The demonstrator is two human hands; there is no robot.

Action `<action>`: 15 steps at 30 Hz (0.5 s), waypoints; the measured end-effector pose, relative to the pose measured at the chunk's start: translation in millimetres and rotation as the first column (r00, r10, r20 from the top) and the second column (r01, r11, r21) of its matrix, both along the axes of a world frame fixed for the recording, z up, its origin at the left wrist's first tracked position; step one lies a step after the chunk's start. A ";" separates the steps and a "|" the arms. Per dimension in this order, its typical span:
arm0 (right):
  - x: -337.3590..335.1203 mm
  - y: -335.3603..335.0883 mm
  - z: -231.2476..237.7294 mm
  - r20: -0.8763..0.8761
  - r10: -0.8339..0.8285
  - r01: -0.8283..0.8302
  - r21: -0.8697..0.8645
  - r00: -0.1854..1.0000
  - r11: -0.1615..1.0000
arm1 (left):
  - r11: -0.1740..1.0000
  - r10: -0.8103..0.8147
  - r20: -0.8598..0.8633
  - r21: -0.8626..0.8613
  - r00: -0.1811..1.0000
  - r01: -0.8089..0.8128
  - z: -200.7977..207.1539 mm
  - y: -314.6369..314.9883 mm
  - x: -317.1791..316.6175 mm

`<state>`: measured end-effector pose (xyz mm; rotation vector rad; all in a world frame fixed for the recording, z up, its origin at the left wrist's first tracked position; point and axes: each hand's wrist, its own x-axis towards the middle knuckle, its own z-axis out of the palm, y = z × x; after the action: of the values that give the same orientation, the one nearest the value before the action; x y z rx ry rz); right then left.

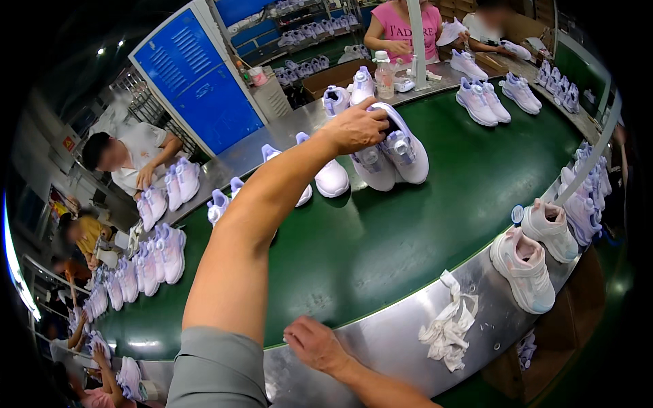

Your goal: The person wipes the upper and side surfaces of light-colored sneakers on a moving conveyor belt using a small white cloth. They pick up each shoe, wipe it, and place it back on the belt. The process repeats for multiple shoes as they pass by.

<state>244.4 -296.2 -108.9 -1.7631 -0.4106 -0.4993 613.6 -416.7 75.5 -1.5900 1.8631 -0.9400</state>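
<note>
My left hand (355, 126) reaches far across the green conveyor belt (381, 251) and grips the heel ends of a pair of white and lavender sneakers (394, 155). The pair stands side by side on the belt, toes pointing toward me. My right hand (314, 344) rests on the steel rim (381, 340) at the belt's near edge, fingers loosely apart, holding nothing. Another white sneaker pair (320, 178) sits on the belt just left of the gripped pair, partly hidden by my forearm.
A bundle of white laces (449, 328) lies on the rim beside two pink-white sneakers (525, 269). More sneaker pairs (481, 102) dot the belt. A person in a pink top (401, 27) and a person in white (132, 156) work across it. A blue cabinet (197, 81) stands behind.
</note>
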 end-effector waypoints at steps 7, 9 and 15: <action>-2.7 -16.4 9.0 -0.098 0.009 -0.010 -0.008 0.995 1.000 | 0.985 0.173 0.056 0.007 0.983 -0.173 -20.0 -39.2 60.8; -3.9 -16.5 14.1 -0.100 -0.004 0.001 -0.027 0.995 1.000 | 0.942 0.289 -0.100 -0.148 0.952 -0.301 -40.3 -26.4 76.2; 1.3 -12.2 10.8 -0.111 0.004 0.002 0.057 0.994 0.998 | 0.737 0.407 -0.388 -0.396 0.827 -0.548 -45.7 41.1 69.8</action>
<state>245.7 -308.4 -98.1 -1.7262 -0.3160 -0.4058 683.4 -375.7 29.8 -2.4834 1.2803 -1.0326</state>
